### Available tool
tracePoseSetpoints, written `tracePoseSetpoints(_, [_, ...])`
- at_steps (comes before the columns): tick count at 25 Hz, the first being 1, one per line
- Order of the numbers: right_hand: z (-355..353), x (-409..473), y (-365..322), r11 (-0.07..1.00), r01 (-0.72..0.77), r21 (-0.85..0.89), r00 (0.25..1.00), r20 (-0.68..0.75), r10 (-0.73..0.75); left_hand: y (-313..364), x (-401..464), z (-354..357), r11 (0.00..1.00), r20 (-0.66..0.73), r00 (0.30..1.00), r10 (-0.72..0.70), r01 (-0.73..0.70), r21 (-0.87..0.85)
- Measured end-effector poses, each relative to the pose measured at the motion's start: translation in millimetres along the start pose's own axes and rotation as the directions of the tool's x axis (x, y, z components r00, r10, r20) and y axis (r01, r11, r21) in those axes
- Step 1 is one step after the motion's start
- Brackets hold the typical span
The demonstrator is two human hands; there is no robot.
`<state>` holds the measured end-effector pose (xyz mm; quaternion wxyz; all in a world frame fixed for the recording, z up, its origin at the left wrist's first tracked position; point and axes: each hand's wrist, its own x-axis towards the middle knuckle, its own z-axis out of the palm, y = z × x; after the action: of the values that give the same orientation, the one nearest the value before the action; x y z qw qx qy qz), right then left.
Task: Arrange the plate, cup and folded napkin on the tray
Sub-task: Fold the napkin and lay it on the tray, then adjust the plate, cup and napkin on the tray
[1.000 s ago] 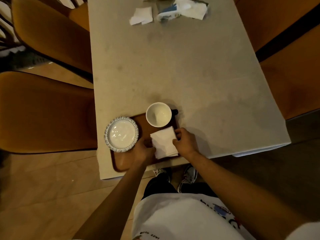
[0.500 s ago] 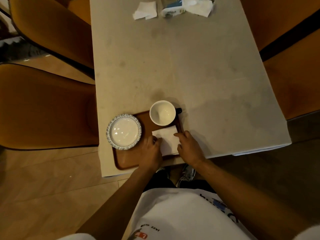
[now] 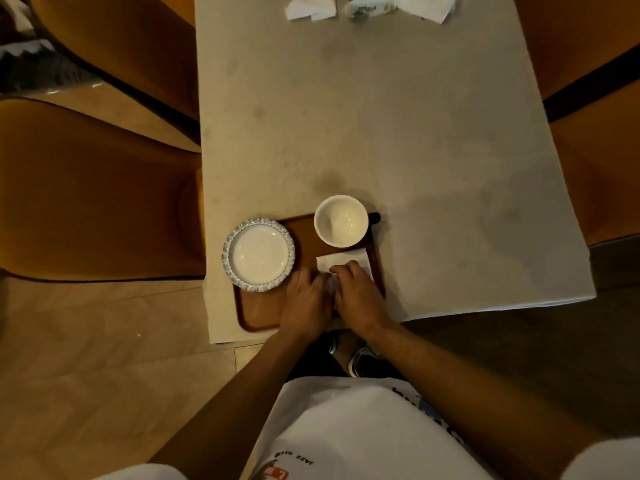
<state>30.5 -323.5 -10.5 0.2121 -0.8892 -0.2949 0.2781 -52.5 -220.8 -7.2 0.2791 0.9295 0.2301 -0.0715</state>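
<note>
A brown wooden tray lies at the near left edge of the table. On its left end sits a white plate with a blue patterned rim. A white cup with a dark handle stands at the tray's far right corner. A white napkin lies on the tray in front of the cup. My left hand and my right hand rest side by side on the napkin's near part and cover most of it. Their fingertips pinch the paper where they meet.
The pale stone table stretches away from me. At its far edge lie a crumpled tissue and a tissue pack. Orange upholstered chairs stand on both sides of the table.
Both hands have closed in towards each other over the napkin and now hide most of it. The plate, cup and tray have kept their places.
</note>
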Motion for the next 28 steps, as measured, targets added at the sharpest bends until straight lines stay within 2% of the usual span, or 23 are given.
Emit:
tracePoseSetpoints(4, [12, 20, -35, 0.998, 0.011, 0.068, 1.000, 0.017, -0.012, -36, -1, -19, 0.982, -0.132, 0.978, -0.160, 0.144, -0.122])
tracePoseSetpoints(7, [17, 37, -55, 0.999, 0.004, 0.051, 0.999, 0.053, -0.006, -70, -6, -36, 0.963, -0.214, 0.942, -0.259, 0.235, -0.131])
tracePoseSetpoints(12, [23, 63, -78, 0.996, -0.043, 0.074, 0.998, 0.043, 0.040, -107, -3, -61, 0.905, -0.204, 0.882, -0.425, 0.417, -0.082])
tracePoseSetpoints(19, [32, 78, -87, 0.996, -0.080, 0.031, 0.996, 0.032, 0.079, -139, 5, -65, 0.896, -0.057, 0.912, -0.406, 0.385, -0.220])
tracePoseSetpoints(28, [35, 70, -91, 0.988, -0.130, 0.083, 0.990, 0.072, 0.124, -147, -6, -56, 0.901, -0.068, 0.925, -0.374, 0.344, -0.265])
